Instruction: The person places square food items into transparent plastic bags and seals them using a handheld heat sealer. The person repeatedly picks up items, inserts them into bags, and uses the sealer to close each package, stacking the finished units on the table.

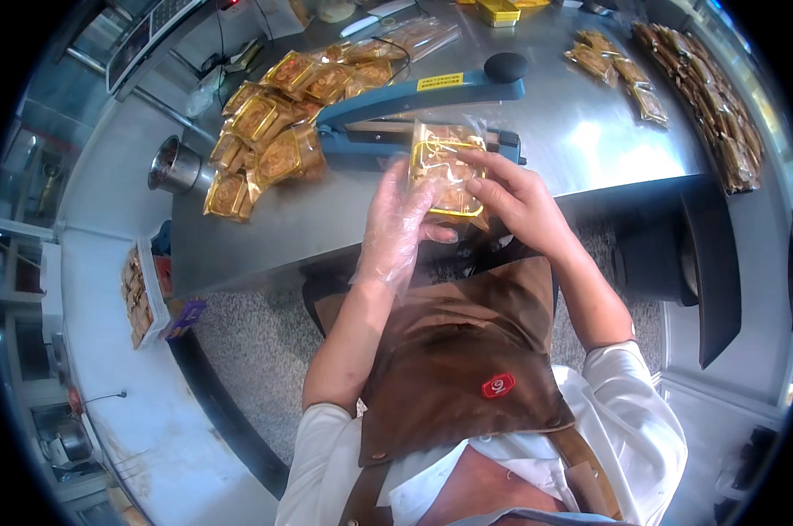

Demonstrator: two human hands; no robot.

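Note:
Between my two hands is a clear plastic bag (449, 138) with a gold-edged tray of brownish food inside. Its upper end lies over the front of a blue hand-lever bag sealer (383, 105), whose arm is raised with a black knob at its end. My left hand (394, 219), in a thin clear glove, grips the bag's left side. My bare right hand (523, 202) holds the right side, fingers across its face. Whether the bag's mouth is sealed I cannot make out. Several similar packed bags (278, 158) are heaped left of the sealer.
The steel table (554, 123) carries a few small packs (620, 70) and long rows of packed goods (707, 105) at the right. A knife (374, 17) lies at the back, near a yellow container (499, 12). A metal cup (175, 165) stands off the left edge.

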